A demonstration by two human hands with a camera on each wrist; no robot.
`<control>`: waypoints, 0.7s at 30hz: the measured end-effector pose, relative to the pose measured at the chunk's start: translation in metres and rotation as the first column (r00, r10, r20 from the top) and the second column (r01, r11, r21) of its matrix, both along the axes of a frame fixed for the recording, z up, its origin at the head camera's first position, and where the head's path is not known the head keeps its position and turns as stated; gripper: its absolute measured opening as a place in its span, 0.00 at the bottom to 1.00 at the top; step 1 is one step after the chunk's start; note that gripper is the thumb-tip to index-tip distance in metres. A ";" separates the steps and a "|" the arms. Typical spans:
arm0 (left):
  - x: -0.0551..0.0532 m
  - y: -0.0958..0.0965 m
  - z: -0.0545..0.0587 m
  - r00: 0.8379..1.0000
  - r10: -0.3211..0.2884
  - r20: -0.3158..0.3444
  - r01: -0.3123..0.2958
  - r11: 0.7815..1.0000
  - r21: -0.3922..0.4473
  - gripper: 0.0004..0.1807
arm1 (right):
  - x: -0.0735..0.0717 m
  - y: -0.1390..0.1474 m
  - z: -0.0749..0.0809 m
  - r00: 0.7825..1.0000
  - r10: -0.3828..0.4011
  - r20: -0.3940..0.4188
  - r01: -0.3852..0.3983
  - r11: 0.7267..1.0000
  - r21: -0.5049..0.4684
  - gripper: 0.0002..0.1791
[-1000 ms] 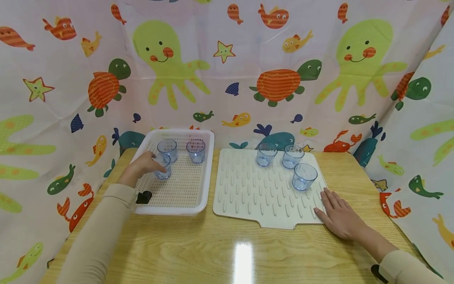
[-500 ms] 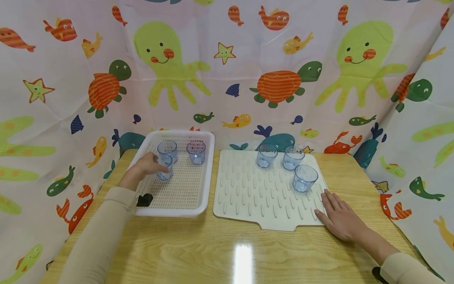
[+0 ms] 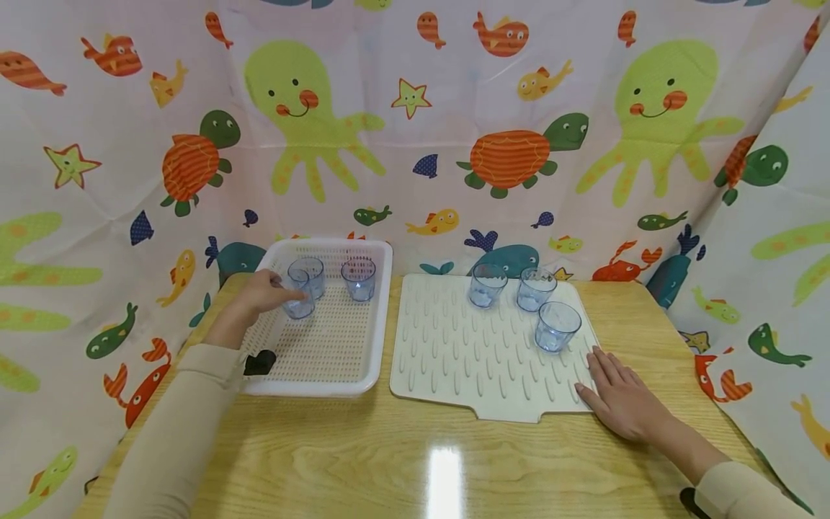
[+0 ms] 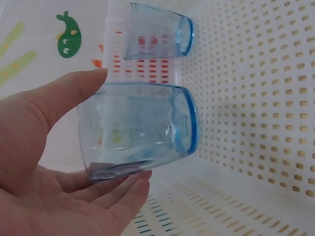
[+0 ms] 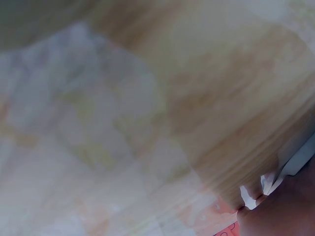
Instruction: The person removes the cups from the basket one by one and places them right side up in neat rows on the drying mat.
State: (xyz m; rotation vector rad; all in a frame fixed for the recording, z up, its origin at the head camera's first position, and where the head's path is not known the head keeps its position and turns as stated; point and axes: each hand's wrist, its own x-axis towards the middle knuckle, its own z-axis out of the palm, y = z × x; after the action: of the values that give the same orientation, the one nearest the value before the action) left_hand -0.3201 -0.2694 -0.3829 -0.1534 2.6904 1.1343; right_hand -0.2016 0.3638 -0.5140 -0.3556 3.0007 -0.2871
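My left hand is inside the white basket and grips a clear blue-tinted glass. In the left wrist view, the thumb of this left hand lies at one side of the glass and the fingers curl along the other. Behind it in the basket are a second glass and a third glass. My right hand lies spread, palm down, at the right edge of the cream ridged mat. The right wrist view is mostly blurred, showing part of that hand.
Three similar glasses stand on the mat's right part: a back glass, a middle glass and a front glass. The wooden table is bounded by a sea-animal curtain behind and at both sides.
My left hand and the gripped glass have shifted slightly, now a little higher in the head view. My right hand has stayed in place.
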 end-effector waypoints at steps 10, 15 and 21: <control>0.005 0.007 0.009 0.994 0.066 -0.089 -0.060 0.996 0.066 0.50 | 0.001 -0.001 -0.002 1.000 -0.005 0.001 0.005 1.000 0.003 0.49; 0.009 0.012 0.017 0.988 0.085 -0.127 -0.075 0.994 0.085 0.50 | 0.001 0.000 -0.004 1.000 -0.006 0.000 0.006 1.000 0.002 0.49; 0.012 0.017 0.022 0.983 0.093 -0.160 -0.075 0.991 0.112 0.50 | 0.000 -0.001 -0.001 1.000 -0.003 0.002 0.003 1.000 0.003 0.49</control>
State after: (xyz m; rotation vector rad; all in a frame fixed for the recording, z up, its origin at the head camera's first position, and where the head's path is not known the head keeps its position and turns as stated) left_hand -0.3086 -0.2525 -0.3605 -0.1642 2.7812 1.3679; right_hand -0.2016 0.3630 -0.5148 -0.3496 2.9994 -0.2829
